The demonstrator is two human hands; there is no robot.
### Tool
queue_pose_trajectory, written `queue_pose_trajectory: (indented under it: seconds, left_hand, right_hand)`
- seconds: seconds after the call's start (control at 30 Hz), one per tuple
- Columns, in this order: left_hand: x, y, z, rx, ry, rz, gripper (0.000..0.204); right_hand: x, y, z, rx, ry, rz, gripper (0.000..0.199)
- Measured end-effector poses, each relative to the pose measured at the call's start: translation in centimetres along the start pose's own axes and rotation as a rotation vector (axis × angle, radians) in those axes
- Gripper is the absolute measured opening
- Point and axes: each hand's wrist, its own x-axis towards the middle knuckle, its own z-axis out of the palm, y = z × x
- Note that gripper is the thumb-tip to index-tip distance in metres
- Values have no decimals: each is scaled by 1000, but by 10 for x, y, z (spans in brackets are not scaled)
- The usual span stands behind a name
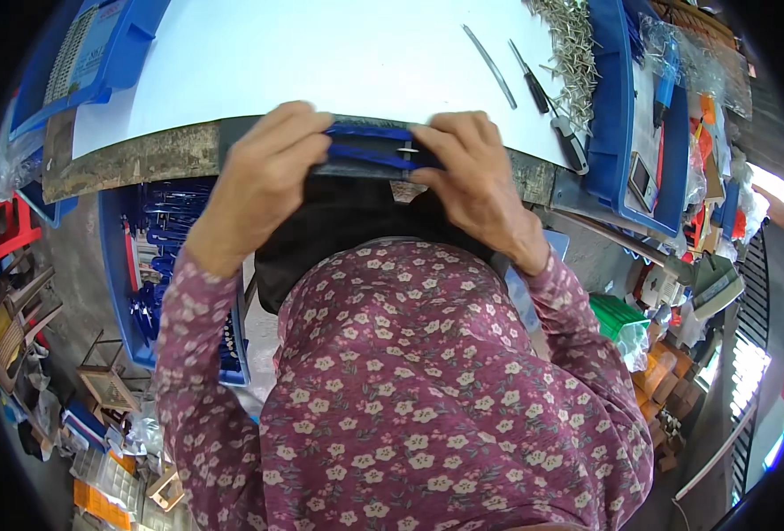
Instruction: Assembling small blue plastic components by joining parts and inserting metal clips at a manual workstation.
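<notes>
At the table's near edge, my left hand (272, 164) and my right hand (473, 168) are closed on the two ends of a long blue two-strip piece (365, 154). Its strips run side by side with a dark gap between them. A small shiny metal pin (408, 150) sits across the gap, close to my right fingertips. My fingers hide both ends of the piece, so its kind is unclear. Beneath it lies a dark pad (237, 130) on the table edge. My left hand is slightly blurred.
On the white tabletop (321, 62) lie a heap of metal pins (573, 62), a grey metal strip (491, 66), a black-handled screwdriver (534, 87) and another black-handled tool (571, 143). Blue bins stand at both sides; a low blue bin (118, 283) by my left leg holds several blue pieces.
</notes>
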Motion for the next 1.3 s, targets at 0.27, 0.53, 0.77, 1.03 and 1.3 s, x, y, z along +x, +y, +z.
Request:
queue_pose_trajectory:
  seconds: [0.27,0.53,0.77,1.03,1.3]
  left_hand:
    - [-37,-25,-31,109,58,-158,14]
    - [-60,-21,-54,82,64,-260,15]
    - [8,2,18,-180,34,36,18]
    - [-57,-36,-53,37,77,-264,13]
    - [-42,-11,-37,22,75,-175,14]
  right_hand:
    - [44,-18,40,82,52,-109,30]
    - [56,-36,61,10,80,-221,28]
    - [-19,2,-1,11,101,72,40]
    - [61,-41,59,76,136,-179,18]
    - [32,-25,43,63,141,-151,27]
